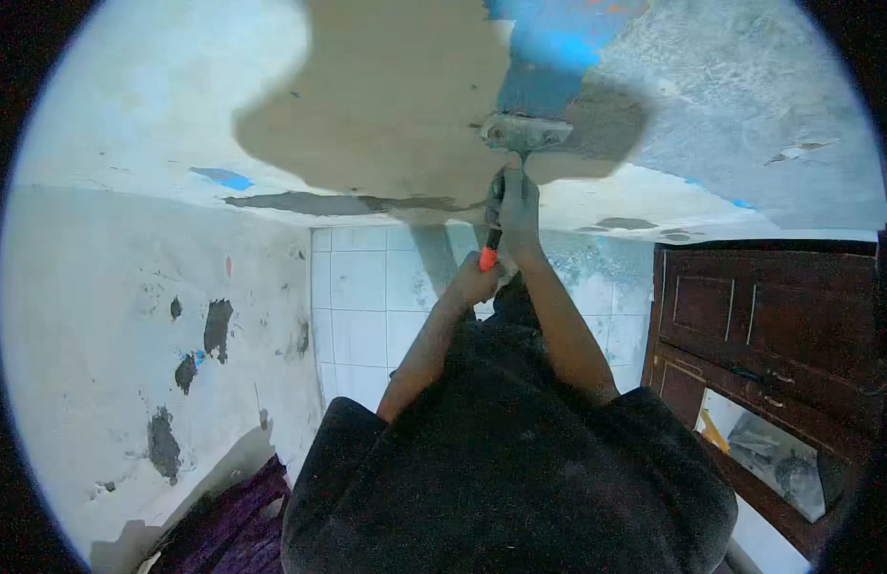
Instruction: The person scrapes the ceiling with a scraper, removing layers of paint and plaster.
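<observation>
A wide-bladed scraper [526, 132] rests its blade against the wall [395, 96], at the lower edge of a stripped strip where blue paint [548, 57] shows. Its black handle runs down toward me and finishes in an orange end [487, 258]. High on the handle, just under the blade, my right hand [520, 206] is closed around it. Lower down, my left hand [476, 280] is closed at the orange end; its fingers are partly hidden. Pale coating surrounds the strip, with a rougher grey area to the right.
White floor tiles [357, 282] lie below, dusty near the wall. A dark wooden cabinet [701, 306] with a glass or mirror panel [768, 450] stands at right. The left wall [128, 316] has grey bare patches. Purple cloth [223, 526] lies at lower left.
</observation>
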`<state>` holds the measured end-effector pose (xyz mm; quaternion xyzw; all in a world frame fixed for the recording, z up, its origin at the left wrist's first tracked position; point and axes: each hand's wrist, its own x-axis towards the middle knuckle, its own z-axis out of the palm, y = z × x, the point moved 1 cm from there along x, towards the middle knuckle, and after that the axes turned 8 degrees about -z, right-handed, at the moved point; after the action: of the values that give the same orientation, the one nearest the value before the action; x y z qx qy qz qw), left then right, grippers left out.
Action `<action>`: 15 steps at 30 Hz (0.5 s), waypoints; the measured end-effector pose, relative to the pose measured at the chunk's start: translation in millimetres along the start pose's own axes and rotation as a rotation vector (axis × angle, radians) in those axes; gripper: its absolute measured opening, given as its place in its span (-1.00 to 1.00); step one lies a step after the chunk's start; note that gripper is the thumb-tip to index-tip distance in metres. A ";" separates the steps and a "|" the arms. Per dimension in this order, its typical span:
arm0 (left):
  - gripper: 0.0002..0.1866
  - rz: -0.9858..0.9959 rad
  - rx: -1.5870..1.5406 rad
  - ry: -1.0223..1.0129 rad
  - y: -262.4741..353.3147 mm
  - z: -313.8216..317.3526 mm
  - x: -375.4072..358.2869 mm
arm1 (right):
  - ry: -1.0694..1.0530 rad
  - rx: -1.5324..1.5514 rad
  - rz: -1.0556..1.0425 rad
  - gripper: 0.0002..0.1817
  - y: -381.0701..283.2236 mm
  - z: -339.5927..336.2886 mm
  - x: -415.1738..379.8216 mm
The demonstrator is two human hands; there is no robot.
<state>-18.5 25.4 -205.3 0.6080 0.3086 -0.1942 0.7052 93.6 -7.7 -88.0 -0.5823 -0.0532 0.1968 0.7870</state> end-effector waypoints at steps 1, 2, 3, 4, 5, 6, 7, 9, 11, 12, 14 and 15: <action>-0.80 0.008 0.001 -0.001 -0.6 2.2 -1.6 | -0.002 -0.001 -0.008 -0.54 6.2 -4.2 0.0; -0.78 -0.018 0.036 0.071 -7.3 4.3 -1.0 | -0.021 -0.087 -0.008 -0.59 21.0 -11.8 1.3; -0.77 -0.044 0.069 0.142 -17.0 4.7 3.8 | -0.040 -0.173 -0.008 -0.63 36.8 -18.5 2.9; -0.71 -0.105 0.114 0.003 -52.1 -1.2 28.1 | -0.041 -0.139 0.044 -0.62 50.0 -23.3 2.8; -0.71 -0.099 0.116 0.000 -73.6 -2.8 39.0 | -0.038 -0.140 0.038 -0.62 56.2 -25.2 1.7; -0.68 -0.069 0.171 0.075 -90.2 -3.4 45.0 | -0.019 -0.056 0.064 -0.58 61.6 -25.9 0.6; -0.66 -0.043 0.223 0.149 -98.6 -2.5 47.2 | 0.001 0.027 0.094 -0.53 65.1 -25.9 -0.9; -0.67 -0.023 0.068 0.096 -42.4 3.7 15.9 | 0.032 -0.090 0.003 -0.53 54.4 -20.6 3.0; -0.67 0.004 0.044 0.085 -6.7 7.2 2.9 | -0.008 -0.127 -0.052 -0.54 19.5 -7.8 5.9; -0.67 0.009 0.043 0.084 -4.4 7.3 2.3 | -0.017 -0.032 -0.008 -0.54 14.4 -6.5 7.4; -0.67 -0.042 0.071 0.054 -3.4 6.5 1.5 | 0.000 -0.065 -0.011 -0.54 34.1 -12.7 6.5; -0.67 -0.033 0.070 0.057 -24.5 5.8 15.8 | 0.022 -0.093 -0.008 -0.54 48.4 -17.9 4.9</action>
<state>-21.7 16.8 -233.6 0.6323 0.3317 -0.1992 0.6712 91.7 -10.1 -139.7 -0.6203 -0.0559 0.1848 0.7602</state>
